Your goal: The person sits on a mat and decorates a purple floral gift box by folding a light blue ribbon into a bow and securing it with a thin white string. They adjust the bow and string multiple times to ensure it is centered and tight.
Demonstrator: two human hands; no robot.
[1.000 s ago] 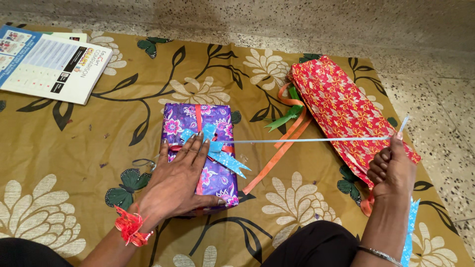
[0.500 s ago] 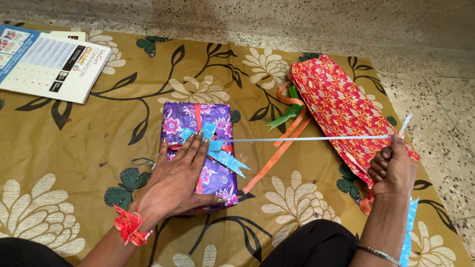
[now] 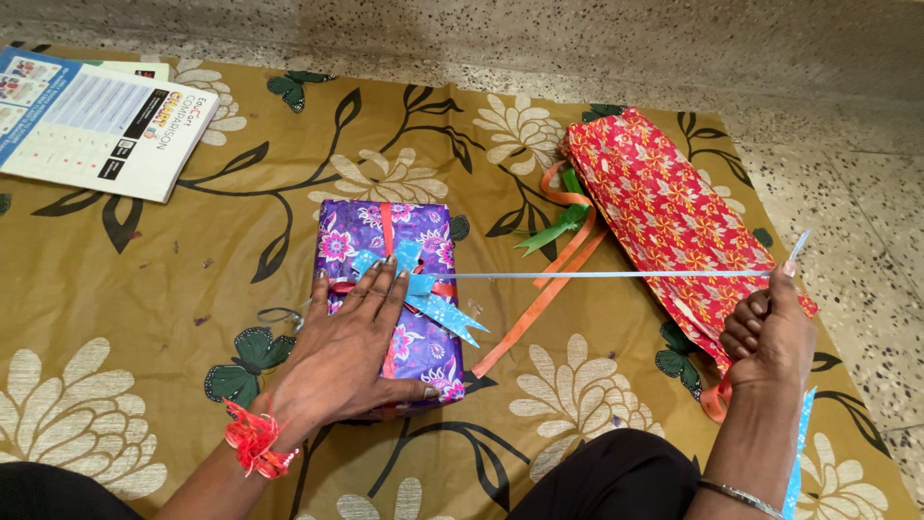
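Gift box (image 3: 416,243) under left hand (image 3: 345,356), ribbon (image 3: 606,274) taut rightward

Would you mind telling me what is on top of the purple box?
The left hand lies flat on the purple box, beside a blue bow and crossed red ribbon. The box top under the palm is hidden.

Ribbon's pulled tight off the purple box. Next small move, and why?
Probably keep the right hand drawing the pale ribbon a little further right. The ribbon runs straight and taut from the blue bow, and the left hand lies flat on the purple box, bracing it.
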